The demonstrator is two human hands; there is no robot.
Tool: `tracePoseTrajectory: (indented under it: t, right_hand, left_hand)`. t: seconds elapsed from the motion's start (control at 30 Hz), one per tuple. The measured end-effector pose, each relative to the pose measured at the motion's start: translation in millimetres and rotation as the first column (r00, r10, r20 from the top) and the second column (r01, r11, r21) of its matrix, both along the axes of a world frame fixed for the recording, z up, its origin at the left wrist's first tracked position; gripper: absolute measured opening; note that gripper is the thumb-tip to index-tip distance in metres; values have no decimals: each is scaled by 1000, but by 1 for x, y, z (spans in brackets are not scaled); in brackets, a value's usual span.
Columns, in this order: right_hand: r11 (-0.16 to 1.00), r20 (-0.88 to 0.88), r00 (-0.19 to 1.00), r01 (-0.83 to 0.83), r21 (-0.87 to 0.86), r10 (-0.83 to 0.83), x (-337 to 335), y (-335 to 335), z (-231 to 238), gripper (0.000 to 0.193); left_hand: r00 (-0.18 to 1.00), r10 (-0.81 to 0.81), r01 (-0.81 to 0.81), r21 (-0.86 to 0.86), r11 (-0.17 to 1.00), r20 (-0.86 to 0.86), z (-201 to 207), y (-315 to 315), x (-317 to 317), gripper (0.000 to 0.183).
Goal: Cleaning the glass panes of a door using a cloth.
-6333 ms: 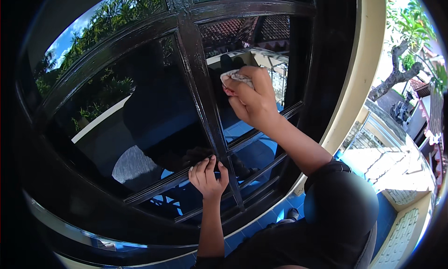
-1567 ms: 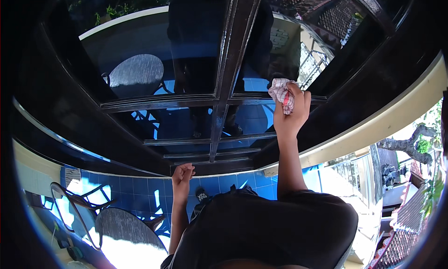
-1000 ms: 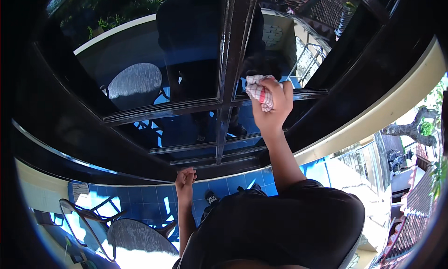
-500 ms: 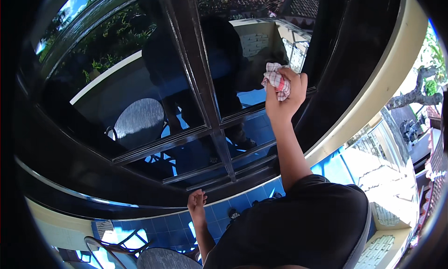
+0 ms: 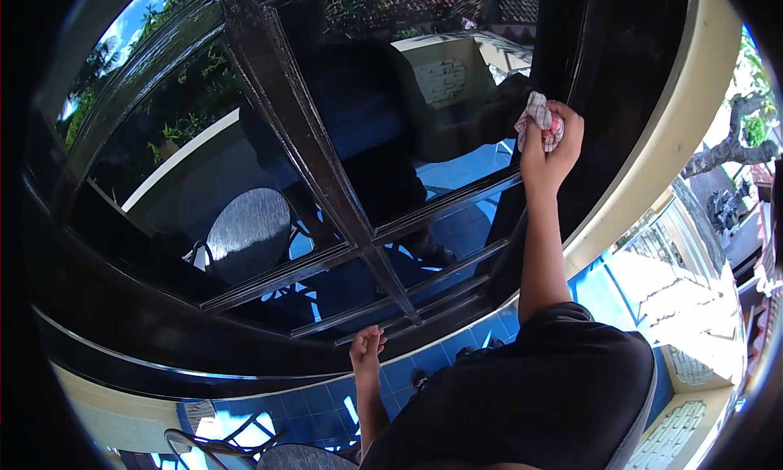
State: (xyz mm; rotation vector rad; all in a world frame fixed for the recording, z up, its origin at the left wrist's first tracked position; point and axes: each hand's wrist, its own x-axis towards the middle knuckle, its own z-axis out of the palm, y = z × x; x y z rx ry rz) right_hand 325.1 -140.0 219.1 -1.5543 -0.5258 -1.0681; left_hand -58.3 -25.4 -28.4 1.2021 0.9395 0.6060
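My right hand (image 5: 555,148) is closed round a crumpled checked cloth (image 5: 536,111), white with dark lines and a red patch. It presses the cloth to a glass pane (image 5: 465,135) near its right edge, beside the dark frame (image 5: 563,54). Low down, my left hand (image 5: 369,345) hangs in front of the bottom of the frame, its fingers curled in with nothing visible in them. Dark glossy bars divide the glass into several panes. Reflections of my body, a chair, plants and roofs show in them.
A round-seated chair (image 5: 302,458) stands behind me at the lower left. Blue tiles (image 5: 318,421) cover the floor. A cream wall edge (image 5: 652,176) borders the frame on the right. Beyond it are a sunlit railing (image 5: 669,250) and a tree branch (image 5: 730,156).
My right hand has slid the cloth rightward and slightly up across the glass, toward the pane's right edge. My left hand sits a little further right in the picture, still curled.
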Motion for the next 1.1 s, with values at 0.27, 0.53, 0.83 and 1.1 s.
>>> tracePoseTrajectory:
  t: [0.27,0.53,0.83,1.1]
  right_hand:
    - [962,285,919,-264,-65,272,-88,78,20,42]
    - [920,206,929,-236,-313,308,-92,56,-36,44]
    - [985,209,968,-157,65,141,-32,40,45,36]
    - [921,281,895,-269,-280,347,-110,81,-3,41]
  left_hand:
    - [994,106,-106,-30,994,-17,-7,-16,-5,29]
    - [994,47,-56,-87,995,-100,-6,-16,6,30]
    - [997,72,-72,0,997,37,-2,-20,17,30]
    - [976,174,-186,-90,978,-129,-28,-42,-32,32]
